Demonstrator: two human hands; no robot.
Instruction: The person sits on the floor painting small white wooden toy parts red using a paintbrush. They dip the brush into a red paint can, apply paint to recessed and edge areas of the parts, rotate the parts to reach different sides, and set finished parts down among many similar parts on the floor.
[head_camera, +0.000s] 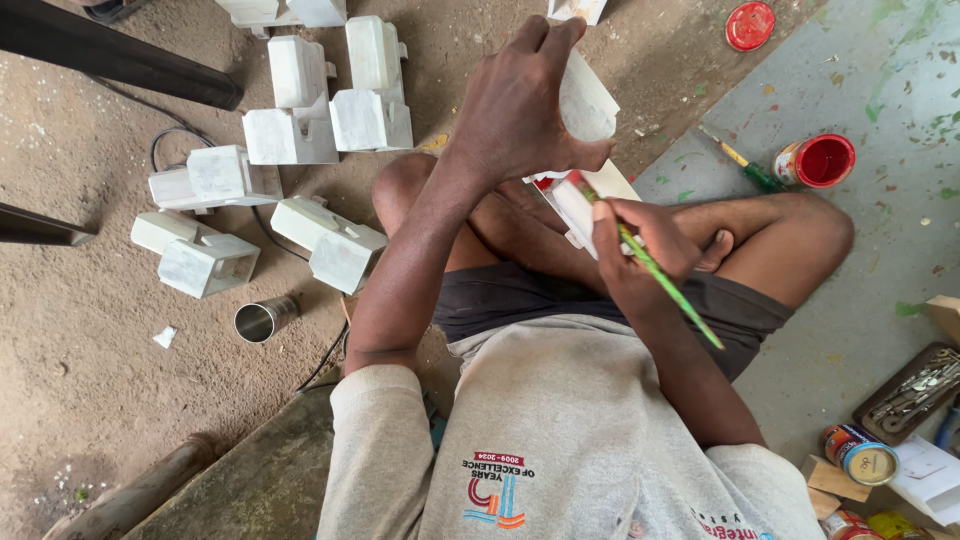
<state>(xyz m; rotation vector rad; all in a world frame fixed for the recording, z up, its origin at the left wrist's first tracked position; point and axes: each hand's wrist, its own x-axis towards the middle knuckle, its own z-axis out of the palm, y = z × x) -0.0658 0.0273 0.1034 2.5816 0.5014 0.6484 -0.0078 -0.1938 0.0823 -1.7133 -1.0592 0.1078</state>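
My left hand (520, 105) grips a white wooden piece (585, 100) from above, holding it over my crossed legs. My right hand (640, 245) holds a thin green paintbrush (665, 285) like a pen, its tip touching the lower part of the white piece (580, 205), where a bit of red paint shows. I sit cross-legged on the floor in a grey shirt and dark shorts.
Several white house-shaped wooden blocks (300, 130) lie on the dirt floor at upper left. A small metal cup (262, 320) lies near them. An open red paint tin (822, 160), another brush (745, 165) and a red lid (750, 25) are at upper right. Tins (860, 455) and a tool tray (915, 390) sit lower right.
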